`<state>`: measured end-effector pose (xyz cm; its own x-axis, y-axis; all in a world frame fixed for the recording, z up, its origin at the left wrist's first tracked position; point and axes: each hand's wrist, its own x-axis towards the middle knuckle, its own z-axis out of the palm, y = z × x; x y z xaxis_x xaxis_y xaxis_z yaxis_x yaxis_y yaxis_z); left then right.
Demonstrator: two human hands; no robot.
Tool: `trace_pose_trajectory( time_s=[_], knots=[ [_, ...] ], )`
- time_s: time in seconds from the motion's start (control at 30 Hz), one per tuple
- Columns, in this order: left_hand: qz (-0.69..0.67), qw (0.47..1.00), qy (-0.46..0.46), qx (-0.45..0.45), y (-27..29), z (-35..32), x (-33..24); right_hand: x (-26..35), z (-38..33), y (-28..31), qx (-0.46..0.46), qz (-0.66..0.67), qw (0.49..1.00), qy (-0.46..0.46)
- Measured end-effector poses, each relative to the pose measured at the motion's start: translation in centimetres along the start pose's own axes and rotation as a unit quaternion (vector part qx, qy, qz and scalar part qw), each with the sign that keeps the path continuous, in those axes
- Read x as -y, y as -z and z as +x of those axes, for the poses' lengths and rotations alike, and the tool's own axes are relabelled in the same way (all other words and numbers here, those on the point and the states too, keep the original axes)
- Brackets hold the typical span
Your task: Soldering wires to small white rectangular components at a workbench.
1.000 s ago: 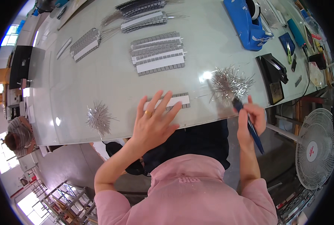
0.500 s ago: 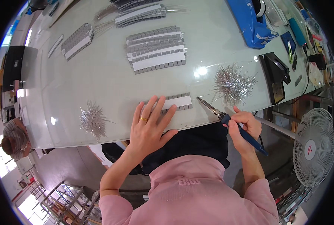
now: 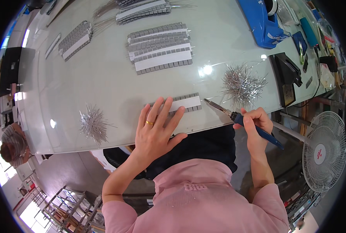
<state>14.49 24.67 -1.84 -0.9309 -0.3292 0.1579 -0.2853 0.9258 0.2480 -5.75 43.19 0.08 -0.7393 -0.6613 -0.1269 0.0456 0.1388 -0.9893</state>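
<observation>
My left hand [image 3: 156, 131] lies flat with fingers spread on a strip of small grey blocks with a white band [image 3: 182, 103] at the near edge of the pale table [image 3: 103, 77]. My right hand [image 3: 254, 124] grips a blue-handled soldering iron [image 3: 243, 119]. Its metal tip points left, close to the strip's right end. A pile of thin metal pins [image 3: 241, 83] lies just behind the iron. A second pile of pins [image 3: 92, 123] sits to the left of my left hand.
Several more strips of grey blocks [image 3: 159, 46] lie mid-table, others [image 3: 76, 39] farther left and at the back. A black stand [image 3: 286, 77] and a blue device [image 3: 264, 21] are on the right. A floor fan [image 3: 323, 151] stands right. Another person's head [image 3: 12, 145] shows at left.
My right hand brought the iron from the right pin pile down toward the strip, tip now pointing left. My left hand stayed spread on the strip.
</observation>
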Motion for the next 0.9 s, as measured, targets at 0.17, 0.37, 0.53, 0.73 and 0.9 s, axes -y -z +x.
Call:
trace_pose_trajectory(
  time_s=[0.17, 0.37, 0.53, 0.73, 0.9],
  knots=[
    [0.000, 1.000, -0.004, 0.003, 0.1, 0.1, -0.1, 0.4, -0.2, -0.1, 0.000, -0.009, 1.000, 0.012],
    [-0.005, 1.000, -0.007, 0.002, 0.0, 0.1, -0.2, 1.8, -0.5, -0.2, 0.033, -0.169, 0.981, 0.095],
    [-0.023, 1.000, -0.017, -0.001, -0.5, 0.7, 0.1, 2.3, -0.1, 0.0, 0.040, -0.259, 0.939, 0.224],
    [-0.011, 1.000, 0.002, 0.005, 0.7, 0.2, 0.8, 2.9, 0.6, -1.3, 0.070, -0.274, 0.923, 0.262],
    [-0.135, 0.991, 0.014, 0.007, -1.3, -0.3, 0.6, 2.8, 0.0, -1.1, 0.080, -0.337, 0.895, 0.282]
  ],
)
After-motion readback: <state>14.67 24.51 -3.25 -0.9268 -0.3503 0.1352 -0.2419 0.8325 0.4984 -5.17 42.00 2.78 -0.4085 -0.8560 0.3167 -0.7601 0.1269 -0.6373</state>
